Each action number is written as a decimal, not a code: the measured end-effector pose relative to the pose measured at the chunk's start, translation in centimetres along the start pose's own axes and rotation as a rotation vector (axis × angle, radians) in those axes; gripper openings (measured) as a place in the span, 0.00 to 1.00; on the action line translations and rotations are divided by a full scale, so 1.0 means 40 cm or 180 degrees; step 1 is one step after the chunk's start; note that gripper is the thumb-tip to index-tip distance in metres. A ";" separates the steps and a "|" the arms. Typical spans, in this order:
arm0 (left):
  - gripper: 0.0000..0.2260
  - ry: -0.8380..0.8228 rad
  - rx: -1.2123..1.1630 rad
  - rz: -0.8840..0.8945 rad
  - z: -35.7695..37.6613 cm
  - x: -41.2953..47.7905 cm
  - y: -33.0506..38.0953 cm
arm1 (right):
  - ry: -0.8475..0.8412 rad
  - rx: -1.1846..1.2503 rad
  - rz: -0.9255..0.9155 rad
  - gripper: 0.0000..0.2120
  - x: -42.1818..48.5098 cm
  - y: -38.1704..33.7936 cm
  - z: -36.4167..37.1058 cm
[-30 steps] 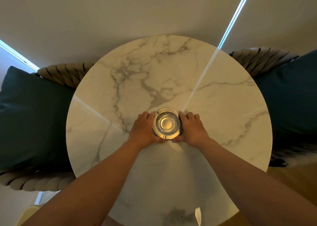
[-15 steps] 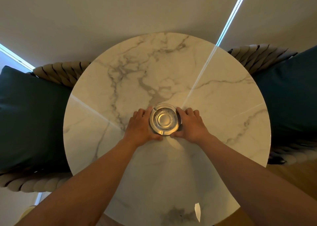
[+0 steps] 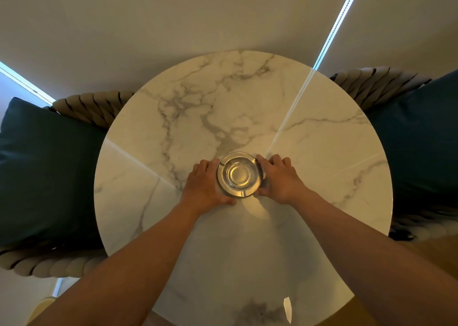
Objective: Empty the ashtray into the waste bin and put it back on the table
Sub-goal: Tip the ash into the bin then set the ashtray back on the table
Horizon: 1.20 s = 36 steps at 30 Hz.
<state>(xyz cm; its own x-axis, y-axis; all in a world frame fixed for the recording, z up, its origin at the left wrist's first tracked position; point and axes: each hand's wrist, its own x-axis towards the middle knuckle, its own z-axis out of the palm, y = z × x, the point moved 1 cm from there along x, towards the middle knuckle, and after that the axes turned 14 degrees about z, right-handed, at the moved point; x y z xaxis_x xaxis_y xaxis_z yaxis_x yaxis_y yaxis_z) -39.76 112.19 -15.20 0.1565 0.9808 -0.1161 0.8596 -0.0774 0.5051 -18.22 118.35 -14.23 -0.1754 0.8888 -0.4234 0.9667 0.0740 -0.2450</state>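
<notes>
A round metal ashtray [image 3: 239,175] with a shiny, bare-looking bowl sits near the middle of the round white marble table [image 3: 309,152]. My left hand [image 3: 205,184] cups its left rim, fingers curled along the edge. My right hand [image 3: 278,178] holds the right rim in the same way. The ashtray's base appears to rest on the tabletop. No waste bin is in view.
Two woven rope chairs with dark teal cushions flank the table, one on the left [image 3: 44,167] and one on the right [image 3: 426,132]. A pale wall with a bright light strip [image 3: 334,26] rises behind the table. Wooden floor [image 3: 441,256] shows at the lower right.
Both hands and the ashtray have slid a little farther from me across the tabletop. The grip on the rim looks the same.
</notes>
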 end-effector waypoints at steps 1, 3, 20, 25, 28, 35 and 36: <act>0.52 -0.0010 0.0003 -0.0011 0.001 0.001 0.001 | -0.0013 -0.0008 0.0004 0.48 0.001 -0.001 0.000; 0.51 -0.0014 -0.0004 -0.0020 0.004 0.002 0.003 | -0.0036 -0.0035 -0.0003 0.47 0.005 -0.004 0.001; 0.50 0.0099 0.0025 0.0018 0.001 0.000 0.004 | 0.0000 0.0048 -0.0001 0.44 -0.005 -0.025 0.011; 0.51 0.0062 0.0068 0.0057 0.000 -0.002 0.006 | -0.0003 0.0132 0.0084 0.44 -0.018 -0.029 0.010; 0.50 0.0038 0.0045 0.0041 -0.001 0.001 0.008 | 0.0021 0.0210 0.0150 0.44 -0.026 -0.029 0.009; 0.44 0.0073 0.0006 0.0013 -0.001 -0.004 0.005 | 0.0050 0.0255 0.0243 0.42 -0.040 -0.028 0.009; 0.43 0.0067 0.0014 0.0010 0.000 -0.005 0.004 | 0.0059 0.0253 0.0249 0.42 -0.041 -0.029 0.009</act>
<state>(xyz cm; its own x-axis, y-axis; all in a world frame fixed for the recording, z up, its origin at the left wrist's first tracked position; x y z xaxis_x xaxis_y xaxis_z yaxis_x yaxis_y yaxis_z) -39.64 111.99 -15.09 0.1489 0.9841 -0.0963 0.8613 -0.0812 0.5016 -19.12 116.66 -13.55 -0.0958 0.8987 -0.4280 0.9593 -0.0314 -0.2806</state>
